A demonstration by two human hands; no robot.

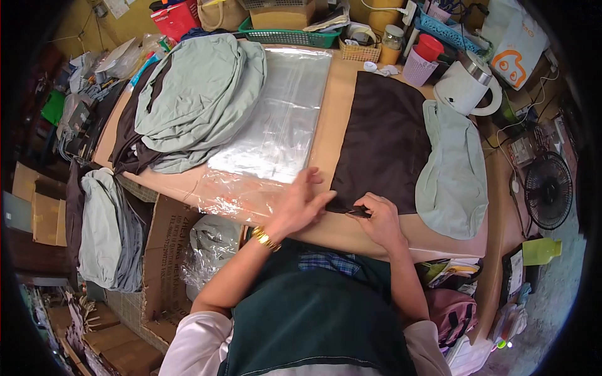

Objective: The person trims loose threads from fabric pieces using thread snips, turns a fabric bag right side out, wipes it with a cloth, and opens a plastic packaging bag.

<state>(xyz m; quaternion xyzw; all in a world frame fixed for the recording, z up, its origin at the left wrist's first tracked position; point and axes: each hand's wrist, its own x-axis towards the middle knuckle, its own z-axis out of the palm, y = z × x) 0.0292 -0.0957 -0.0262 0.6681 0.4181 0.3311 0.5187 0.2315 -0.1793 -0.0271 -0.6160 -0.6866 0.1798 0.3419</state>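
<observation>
A dark brown fabric panel (382, 144) lies spread on the table, and its right side meets a pale green fabric piece (454, 172). At the panel's lower left corner is my left hand (304, 205), fingers apart, with a gold watch or bracelet (266, 239) on the wrist. My right hand (380, 222) is closed at the panel's near edge around a small dark pointed tool (359, 212), perhaps thread snips. The fingers partly cover this tool, so its exact kind is unclear.
Clear plastic bags (276, 113) lie left of the panel, beside a heap of pale green fabric covers (194, 94). A white kettle (467, 84) and a pink cup (419, 67) stand at the back right. A cardboard box (166, 263) is below the table's left edge; a fan (549, 190) is far right.
</observation>
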